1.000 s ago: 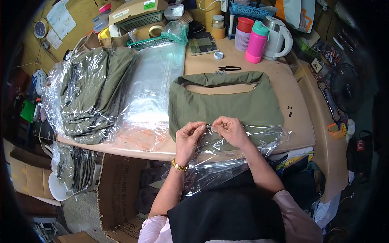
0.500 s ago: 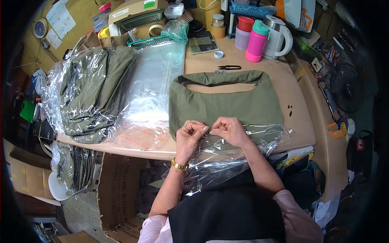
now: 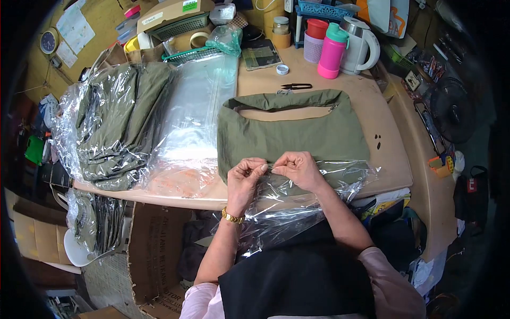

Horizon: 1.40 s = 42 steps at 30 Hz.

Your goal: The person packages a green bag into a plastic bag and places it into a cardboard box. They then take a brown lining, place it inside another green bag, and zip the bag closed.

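Observation:
An olive green fabric bag with a wide shoulder strap lies on the table before me. Its lower part is covered by a clear plastic bag, which hangs over the table's front edge. My left hand, with a gold watch at the wrist, pinches at the plastic's upper edge. Close beside it, my right hand pinches the same edge, thumb against forefinger. Only a small gap separates the fingertips of both hands. The fine detail between the fingers is too small to make out.
Left lie flat clear plastic bags and plastic-wrapped olive bags. Behind the fabric bag are black thread snips, a tape roll, a pink bottle and a kettle. A cardboard box stands below the table edge.
The whole view has shifted slightly. Both hands stay at the plastic's edge, still pinched, with barely any movement of the fingers.

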### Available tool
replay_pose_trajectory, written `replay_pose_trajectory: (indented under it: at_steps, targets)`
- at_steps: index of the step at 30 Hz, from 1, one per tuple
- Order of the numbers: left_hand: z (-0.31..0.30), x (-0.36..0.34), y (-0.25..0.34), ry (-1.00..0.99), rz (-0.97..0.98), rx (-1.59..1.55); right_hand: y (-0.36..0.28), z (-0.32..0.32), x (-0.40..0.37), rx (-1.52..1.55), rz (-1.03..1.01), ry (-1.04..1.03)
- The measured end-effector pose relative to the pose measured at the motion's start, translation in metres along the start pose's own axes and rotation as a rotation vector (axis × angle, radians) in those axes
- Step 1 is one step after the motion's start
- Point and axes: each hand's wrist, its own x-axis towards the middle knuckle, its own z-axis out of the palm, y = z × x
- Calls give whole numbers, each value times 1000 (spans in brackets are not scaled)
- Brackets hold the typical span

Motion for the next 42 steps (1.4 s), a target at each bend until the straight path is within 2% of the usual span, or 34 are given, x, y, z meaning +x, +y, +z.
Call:
replay_pose_trajectory:
  at_steps: [6,8,10,12,14,16,19,22,24,26,28,32,34,35,38,40,41,42]
  targets:
    - [-6,2,-5,-40,0,6,11,3,1,7,-11,9]
    - [-8,3,-3,-27,-94,51,4,3,0,-2,-12,-2]
    - [-1,2,5,-23,-73,36,1,4,-1,-175,-48,-31]
    - [3,1,12,-21,-51,20,2,3,-1,-111,-58,-20]
    - [2,-1,16,-56,-122,26,3,1,0,-47,-70,-8]
    - [-2,0,6,-47,-93,50,3,-1,2,-21,-201,-27]
    - [-6,1,-1,-8,-52,-52,2,-1,1,43,-145,-36]
    - [-6,3,2,-31,36,89,6,1,0,98,-168,2]
    - [-9,6,7,-213,-86,124,6,0,0,118,-186,-15]
    - [-7,5,9,-231,-74,63,3,-1,0,138,-204,-33]
    - [-7,2,6,-153,-71,-119,-4,-3,-1,76,-10,-87]
    - [-14,3,-5,-158,-9,-130,0,5,1,215,30,-46]
    - [-14,4,4,-146,-59,-62,-7,2,-1,-12,-95,-9]
    - [-5,0,7,-108,-10,-133,-8,3,-2,-14,-100,-9]
    - [0,-7,20,-85,-46,-237,-17,5,-8,-60,-124,81]
    - [8,-11,25,-53,-29,-339,-37,5,-15,88,-62,-145]
    - [6,-12,25,-54,24,-219,-39,10,-14,62,-297,-49]
    - [6,-12,25,-55,79,-99,-41,12,-13,60,-300,-48]
